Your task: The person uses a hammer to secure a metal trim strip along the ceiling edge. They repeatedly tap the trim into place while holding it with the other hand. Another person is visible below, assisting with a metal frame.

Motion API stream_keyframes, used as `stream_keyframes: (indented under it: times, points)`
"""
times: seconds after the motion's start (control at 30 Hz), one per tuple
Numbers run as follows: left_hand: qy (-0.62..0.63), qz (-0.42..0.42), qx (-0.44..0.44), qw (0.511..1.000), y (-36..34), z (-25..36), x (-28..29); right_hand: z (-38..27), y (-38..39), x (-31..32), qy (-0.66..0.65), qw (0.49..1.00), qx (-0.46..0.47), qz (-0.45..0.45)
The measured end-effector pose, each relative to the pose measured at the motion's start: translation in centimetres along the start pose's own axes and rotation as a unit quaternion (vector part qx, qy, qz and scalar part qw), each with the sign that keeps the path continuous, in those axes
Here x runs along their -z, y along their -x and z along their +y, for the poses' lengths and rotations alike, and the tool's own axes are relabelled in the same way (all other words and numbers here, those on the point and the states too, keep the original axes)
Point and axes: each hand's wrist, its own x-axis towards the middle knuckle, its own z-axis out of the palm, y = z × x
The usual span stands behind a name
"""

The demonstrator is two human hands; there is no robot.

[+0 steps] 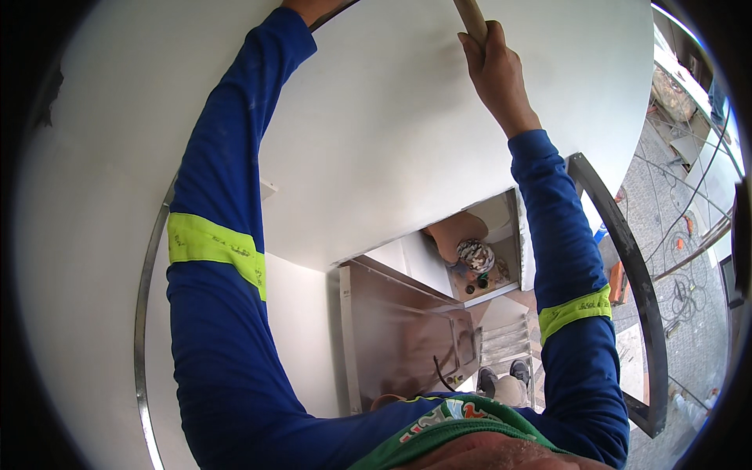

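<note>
My right hand (501,82) is closed round a pale wooden handle (470,17), raised at the top of the view. The other end of that handle lies beyond the upper edge, so the tool's kind does not show. My left hand (308,8) is cut off by the upper edge, beside a thin dark metal strip (332,14); its fingers are hidden. Both arms, in blue sleeves with yellow-green bands, stretch out over a large smooth white panel (392,117). Below my right wrist is a rectangular opening (486,243) in the white surface.
Through the opening show a round container (475,255) and small items. A brown metal door (403,337) stands below it, beside a stepped ladder (505,341) under my shoes. A curved dark metal frame (638,290) arcs at right. Cables (681,301) lie on the floor beyond.
</note>
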Motion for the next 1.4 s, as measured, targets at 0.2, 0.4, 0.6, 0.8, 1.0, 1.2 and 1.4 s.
stream_keyframes:
  times: [0.2,0.4,0.6,0.8,1.0,1.2,1.4]
  points:
    - [0.014,-0.007,-0.040,0.999,-0.3,-0.5,-0.1,-0.4,0.0,0.2,-0.001,1.000,-0.013,-0.003]
    - [-0.023,0.010,-0.104,0.994,-0.6,-0.7,-0.1,-0.9,0.0,0.6,-0.014,0.999,-0.040,-0.031]
    - [-0.047,0.002,-0.085,0.995,-0.4,-0.6,0.1,-0.8,0.0,0.4,-0.018,0.999,-0.037,-0.027]
    - [-0.155,0.031,-0.168,0.973,-0.2,-0.9,-0.1,-0.3,0.0,0.1,-0.012,0.999,-0.029,-0.023]
    - [-0.168,0.069,-0.188,0.965,0.2,-0.9,-0.8,-0.2,-0.1,0.2,-0.009,0.999,-0.033,-0.026]
    - [-0.237,0.099,-0.285,0.924,-0.5,-1.0,-0.5,-0.4,0.0,0.2,-0.010,0.999,-0.029,-0.026]
    - [-0.210,0.094,-0.268,0.936,-0.9,-1.4,-0.4,-0.5,-0.1,0.2,-0.012,1.000,0.021,0.009]
